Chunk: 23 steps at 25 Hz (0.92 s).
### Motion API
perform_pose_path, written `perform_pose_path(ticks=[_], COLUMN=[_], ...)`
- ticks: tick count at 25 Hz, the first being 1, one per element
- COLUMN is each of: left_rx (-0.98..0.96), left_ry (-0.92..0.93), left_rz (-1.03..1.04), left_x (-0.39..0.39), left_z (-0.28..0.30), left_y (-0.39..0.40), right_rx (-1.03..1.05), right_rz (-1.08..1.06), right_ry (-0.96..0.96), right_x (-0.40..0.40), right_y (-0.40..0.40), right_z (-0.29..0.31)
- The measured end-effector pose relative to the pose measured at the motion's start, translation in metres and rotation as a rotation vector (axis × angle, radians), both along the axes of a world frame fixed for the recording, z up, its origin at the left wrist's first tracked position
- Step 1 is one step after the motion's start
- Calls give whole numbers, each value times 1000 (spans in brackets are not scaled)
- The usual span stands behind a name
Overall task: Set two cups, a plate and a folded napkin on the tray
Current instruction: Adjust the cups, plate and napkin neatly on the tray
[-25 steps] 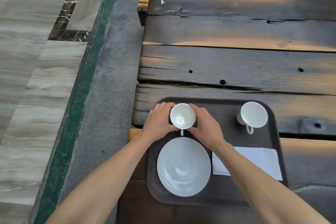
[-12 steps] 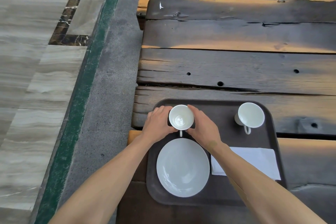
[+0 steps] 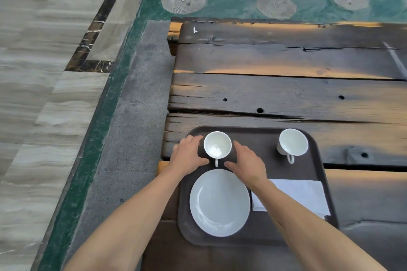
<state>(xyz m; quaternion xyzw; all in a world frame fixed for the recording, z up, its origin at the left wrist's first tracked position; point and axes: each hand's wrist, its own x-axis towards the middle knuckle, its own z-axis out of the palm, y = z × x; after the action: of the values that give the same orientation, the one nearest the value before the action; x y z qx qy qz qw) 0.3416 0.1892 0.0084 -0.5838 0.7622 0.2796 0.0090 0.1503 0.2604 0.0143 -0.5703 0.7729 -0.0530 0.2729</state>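
Flanking cup (image 3: 217, 145), relaxed fingers (image 3: 193, 139) apart.

Tray (image 3: 259, 235): on the desk (image 3: 286, 92), at its near left corner. Left cup (image 3: 217, 145): far left of tray, upright, handle toward the viewer. Right cup (image 3: 293, 145): far right of tray, handle toward the viewer. Plate (image 3: 219, 202): near left, just before the left cup. Napkin (image 3: 304, 193): right of the plate, before the right cup. Left hand (image 3: 187, 156) and right hand (image 3: 247, 164): flanking the left cup.

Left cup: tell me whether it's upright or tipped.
Upright. The left cup stands on the tray, its round mouth facing up, bare inside showing.
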Motion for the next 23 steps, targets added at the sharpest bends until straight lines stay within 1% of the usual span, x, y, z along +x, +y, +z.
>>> perform_pose_path(ticks=[6, 11, 16, 19, 23], left_rx=[-65, -140, -87, -61, -83], left_ry=[14, -14, -26, -11, -51], left_rz=[-16, -128, -235, -261, -298], left_x=[6, -5, -34, -60, -99], left_z=[22, 34, 36, 39, 45], left_y=[38, 72, 99, 108, 113], right_rx=[-3, -3, -16, -4, -2], right_rz=[106, 161, 134, 110, 93], right_ry=[162, 235, 201, 189, 196], right_x=[-5, -9, -38, -68, -110], right_y=[31, 63, 92, 107, 120], right_z=[17, 31, 36, 38, 39])
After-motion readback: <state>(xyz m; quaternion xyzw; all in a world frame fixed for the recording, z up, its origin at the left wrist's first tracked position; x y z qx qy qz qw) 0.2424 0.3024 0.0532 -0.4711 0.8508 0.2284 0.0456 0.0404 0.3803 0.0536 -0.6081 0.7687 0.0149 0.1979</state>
